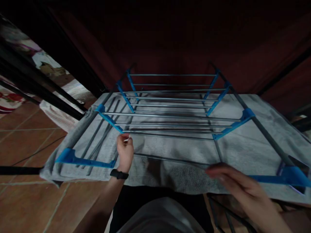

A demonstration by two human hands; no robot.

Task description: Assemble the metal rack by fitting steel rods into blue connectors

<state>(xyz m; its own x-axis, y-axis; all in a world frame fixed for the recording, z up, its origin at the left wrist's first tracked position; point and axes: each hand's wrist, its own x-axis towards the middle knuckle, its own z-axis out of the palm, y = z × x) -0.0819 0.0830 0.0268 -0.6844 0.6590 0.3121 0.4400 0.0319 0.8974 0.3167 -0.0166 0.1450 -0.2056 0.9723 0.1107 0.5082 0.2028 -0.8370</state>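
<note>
A rack of grey metal rods and blue plastic side connectors stands on a grey towel. My left hand, with a black band at the wrist, is closed in a pinch at the front left of the rack, by a blue connector and the end of a loose grey rod lying across the towel. My right hand hovers low over the towel's front edge, fingers stretched out towards the left and blurred by motion, holding nothing that I can see.
Several spare grey rods lie on the towel's left part. Blue corner pieces sit at the front corners. A terracotta tile floor, black bars and a white cloth lie to the left; a dark red wall stands behind.
</note>
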